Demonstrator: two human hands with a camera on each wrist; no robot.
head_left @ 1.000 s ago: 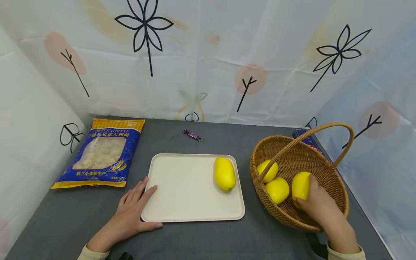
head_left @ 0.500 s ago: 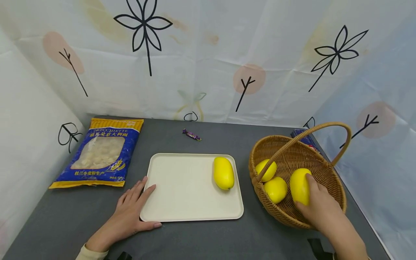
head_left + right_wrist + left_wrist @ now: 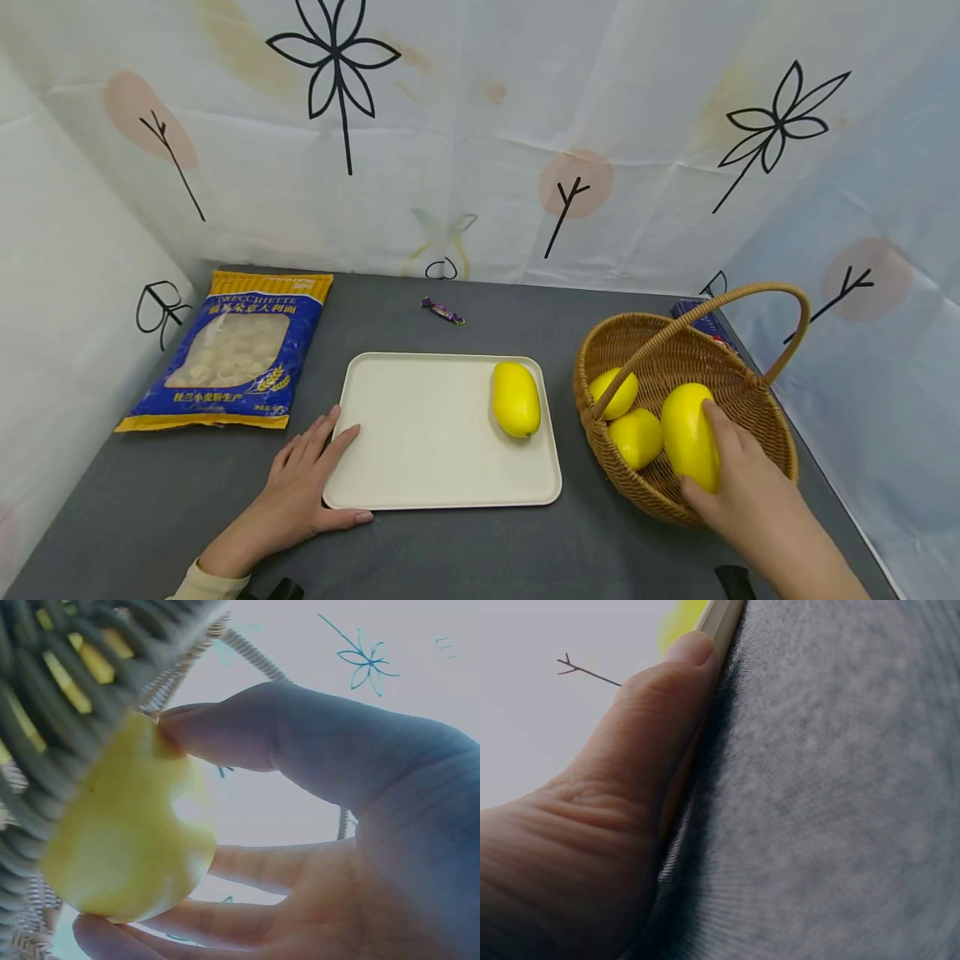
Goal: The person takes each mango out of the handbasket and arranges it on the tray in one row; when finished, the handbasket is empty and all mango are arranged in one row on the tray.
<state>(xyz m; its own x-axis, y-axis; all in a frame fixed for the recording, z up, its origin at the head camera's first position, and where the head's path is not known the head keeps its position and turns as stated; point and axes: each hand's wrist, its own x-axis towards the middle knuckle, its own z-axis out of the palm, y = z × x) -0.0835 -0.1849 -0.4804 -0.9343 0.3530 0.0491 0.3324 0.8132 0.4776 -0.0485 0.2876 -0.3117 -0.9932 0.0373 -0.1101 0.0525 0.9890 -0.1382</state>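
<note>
My right hand (image 3: 750, 483) grips a smooth yellow mango (image 3: 687, 437) over the near side of the wicker basket (image 3: 780, 437). In the right wrist view the thumb presses one side of the mango (image 3: 135, 825) and fingertips meet the other, with the basket's woven rim in front. Two more yellow fruits (image 3: 636, 438), lemon-like, lie at the basket's left. A similar mango (image 3: 516, 400) lies at the right end of the cream tray (image 3: 420, 433). My left hand (image 3: 296, 487) rests at the tray's near left corner, fingers spread along the left edge and thumb by the front edge.
A blue and yellow pasta bag (image 3: 232, 350) lies left of the tray. Behind the tray is a small purple wrapped candy (image 3: 442, 311). A dark blue box (image 3: 701, 317) sits partly hidden behind the basket, whose arched handle (image 3: 795, 292) rises above it.
My right hand has lifted the mango from deeper in the basket toward the near rim, bringing it closer to the camera. The left hand and tray stay put.
</note>
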